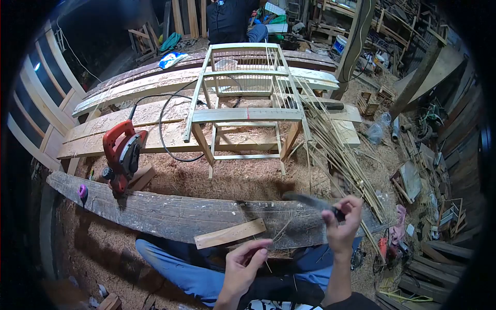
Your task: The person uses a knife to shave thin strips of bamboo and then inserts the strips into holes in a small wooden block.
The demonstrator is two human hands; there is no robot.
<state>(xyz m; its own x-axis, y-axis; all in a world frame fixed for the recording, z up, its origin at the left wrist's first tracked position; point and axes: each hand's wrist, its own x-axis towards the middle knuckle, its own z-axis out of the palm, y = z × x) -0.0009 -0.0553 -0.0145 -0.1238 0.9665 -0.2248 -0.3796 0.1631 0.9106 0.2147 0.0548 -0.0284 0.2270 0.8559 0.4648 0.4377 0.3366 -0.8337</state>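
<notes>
My right hand [345, 230] is closed around the dark handle of a knife [306, 200], its blurred blade pointing left over the plank bench. Lower down, in front of my lap, my left hand [247, 264] pinches a thin bamboo strip [268, 266], most of it hidden by the fingers. A short flat piece of wood [230, 234] lies on the weathered plank bench [170, 214] just beyond my left hand. Beyond the bench stands a wooden frame [248, 114] with thin upright sticks set in its far part.
A red power planer [123, 155] stands on the bench at left, near a purple roll [83, 191]. Long bamboo strips [338, 160] lean at right of the frame. Planed boards [165, 111] lie behind. A person in dark clothes [227, 23] is at the back. Shavings cover the floor.
</notes>
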